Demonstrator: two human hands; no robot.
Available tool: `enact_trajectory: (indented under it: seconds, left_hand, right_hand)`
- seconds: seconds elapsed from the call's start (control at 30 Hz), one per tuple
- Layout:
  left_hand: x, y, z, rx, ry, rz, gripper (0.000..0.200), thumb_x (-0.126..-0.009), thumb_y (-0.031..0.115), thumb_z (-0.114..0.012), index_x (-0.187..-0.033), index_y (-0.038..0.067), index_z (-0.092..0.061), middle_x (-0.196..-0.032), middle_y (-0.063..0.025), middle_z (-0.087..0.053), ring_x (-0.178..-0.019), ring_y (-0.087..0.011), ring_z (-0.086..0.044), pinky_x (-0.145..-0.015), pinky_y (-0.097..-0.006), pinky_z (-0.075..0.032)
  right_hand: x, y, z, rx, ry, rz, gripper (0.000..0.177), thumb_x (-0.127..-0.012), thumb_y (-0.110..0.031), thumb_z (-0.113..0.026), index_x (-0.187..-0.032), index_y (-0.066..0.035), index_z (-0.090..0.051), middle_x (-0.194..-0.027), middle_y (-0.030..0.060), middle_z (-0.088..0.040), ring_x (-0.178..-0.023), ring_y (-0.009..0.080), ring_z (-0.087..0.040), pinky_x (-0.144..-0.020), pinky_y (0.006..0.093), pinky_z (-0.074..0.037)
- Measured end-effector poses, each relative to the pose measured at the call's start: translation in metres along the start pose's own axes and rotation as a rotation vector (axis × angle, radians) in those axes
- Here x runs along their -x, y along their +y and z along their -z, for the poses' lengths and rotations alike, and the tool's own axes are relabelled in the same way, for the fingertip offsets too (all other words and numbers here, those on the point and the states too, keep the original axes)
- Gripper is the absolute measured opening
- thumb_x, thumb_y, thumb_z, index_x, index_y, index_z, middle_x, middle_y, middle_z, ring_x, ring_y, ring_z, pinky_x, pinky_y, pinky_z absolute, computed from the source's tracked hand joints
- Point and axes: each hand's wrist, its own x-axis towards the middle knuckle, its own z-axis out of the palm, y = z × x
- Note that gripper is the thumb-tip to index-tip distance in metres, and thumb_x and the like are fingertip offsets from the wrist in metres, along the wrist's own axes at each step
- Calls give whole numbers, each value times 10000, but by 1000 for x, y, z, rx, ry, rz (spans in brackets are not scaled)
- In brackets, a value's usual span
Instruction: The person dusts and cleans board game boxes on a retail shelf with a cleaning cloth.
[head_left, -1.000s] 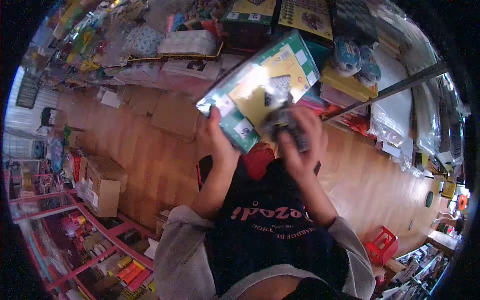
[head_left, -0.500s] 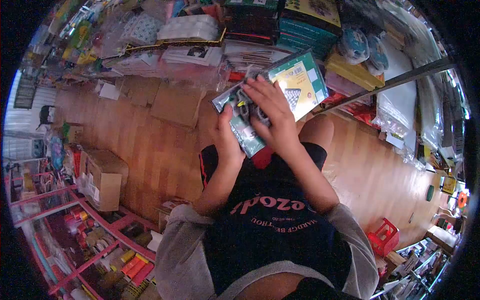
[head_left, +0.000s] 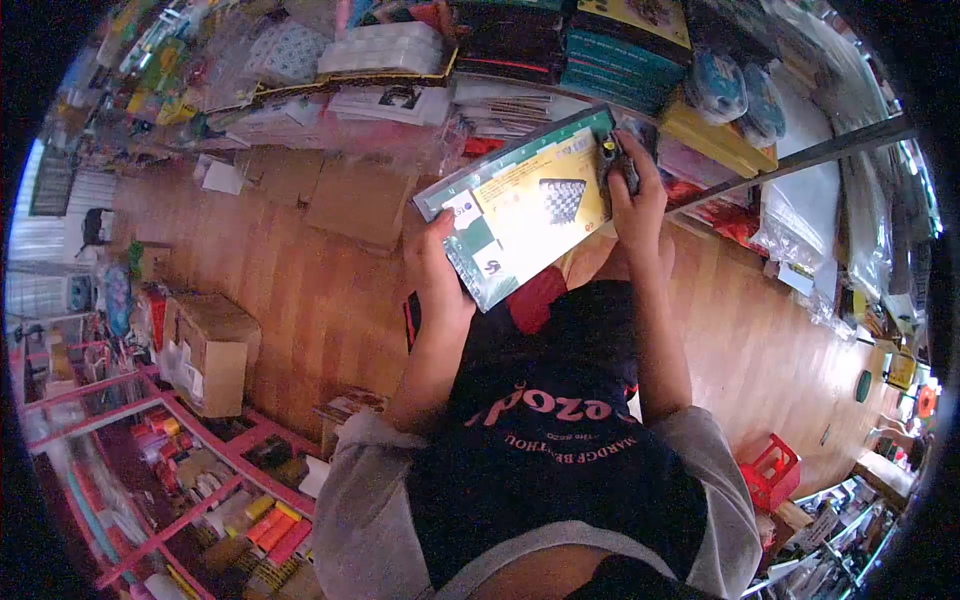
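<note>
A flat, plastic-wrapped chess set point(head_left: 520, 205) is held tilted above my lap, its face showing a picture of a chessboard on yellow and white with green borders. My left hand point(head_left: 440, 265) grips its lower left edge, the thumb over the front. At the right end of the package is my right hand point(head_left: 640, 195), its fingers closed around a dark, crumpled cloth-like thing point(head_left: 617, 170) with a small yellow spot. That bundle rests against the package; whether the right fingers also grip the edge cannot be made out.
Ahead stand stacks of boxed goods, including teal boxes point(head_left: 615, 72) and plastic-wrapped packs. A metal bar point(head_left: 790, 165) runs along the right side. A cardboard box point(head_left: 210, 355) and a pink-framed rack point(head_left: 190, 430) are at left; a red stool point(head_left: 770, 472) is at right.
My right hand has moved right with the dark cloth-like thing, from the package's left part to its right end, uncovering the printed face. My left hand keeps its hold.
</note>
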Motion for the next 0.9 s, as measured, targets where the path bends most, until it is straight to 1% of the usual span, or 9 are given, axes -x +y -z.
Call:
enact_trajectory:
  seconds: [0.07, 0.13, 0.17, 0.33, 0.4, 0.5, 0.7, 0.8, 0.9]
  left_hand:
    - [4, 3, 4, -120, 41, -74, 420, -746, 265, -496, -1053, -19, -456, -983, -130, -531, -861, -231, -539, -731, -321, -439]
    - [9, 8, 10, -240, 83, -152, 396, -740, 221, -513, -1047, -22, -457, -964, -137, -533, -840, -230, -545, -710, -320, -448]
    - [12, 11, 14, -297, 75, -297, 341, -714, 177, -549, -979, -32, -496, -907, -113, -547, -793, -192, -543, -691, -289, -438]
    - [25, 43, 39, -581, -67, -768, 356, -629, 166, -644, -910, -30, -546, -817, -87, -572, -714, -148, -545, -666, -266, -425]
    - [23, 51, 58, -1144, -185, -1013, 454, -573, 209, -682, -945, -13, -548, -786, -90, -581, -672, -173, -558, -645, -284, -432]
    - [21, 43, 79, -1381, -91, -1013, 542, -520, 221, -697, -992, 4, -544, -811, -106, -590, -670, -240, -574, -621, -307, -448]
    - [16, 32, 98, -1589, -367, -897, 714, -473, 269, -724, -1095, 18, -482, -1078, -142, -517, -960, -259, -526, -768, -356, -420]
    - [11, 30, 99, -1629, -403, -979, 694, -477, 250, -712, -1093, 22, -485, -1105, -141, -502, -968, -259, -524, -780, -354, -422]
    - [6, 25, 105, -1586, -363, -1033, 686, -480, 247, -699, -1094, 27, -486, -1125, -136, -491, -976, -260, -520, -775, -348, -428]
  right_hand:
    - [8, 7, 1, 10, 56, 1, 360, -712, -9, -494, -1071, -34, -494, -1013, 137, -540, -941, 236, -517, -812, 291, -390]
    - [17, 16, 5, -374, 61, -512, 316, -759, -20, -468, -1073, -34, -498, -971, 102, -550, -868, 158, -525, -760, 251, -406]
    - [29, 49, -1, -439, 171, -374, 292, -789, -33, -452, -1077, -14, -493, -923, 68, -549, -813, 107, -508, -706, 221, -411]
    - [70, 78, 18, -360, 206, -694, 298, -780, -41, -475, -1071, 27, -482, -925, 68, -552, -809, 130, -517, -713, 230, -414]
    - [72, 69, 14, -306, 154, -742, 302, -778, -46, -485, -1067, 38, -481, -934, 72, -549, -822, 135, -517, -721, 234, -413]
    - [65, 28, 1, -630, 249, -675, 309, -770, -64, -505, -1067, 19, -487, -955, 79, -549, -843, 147, -520, -748, 250, -411]
    - [58, -65, -29, -528, -245, -234, 324, -688, -62, -608, -1001, -29, -530, -972, 99, -548, -901, 187, -521, -781, 275, -407]
    - [61, -87, -42, -454, -454, 157, 343, -643, -43, -626, -978, -42, -552, -1003, 117, -532, -950, 252, -503, -810, 327, -399]
    - [75, -87, -54, -496, -588, 256, 366, -619, -27, -635, -978, -51, -564, -1039, 107, -516, -976, 263, -487, -822, 344, -385]
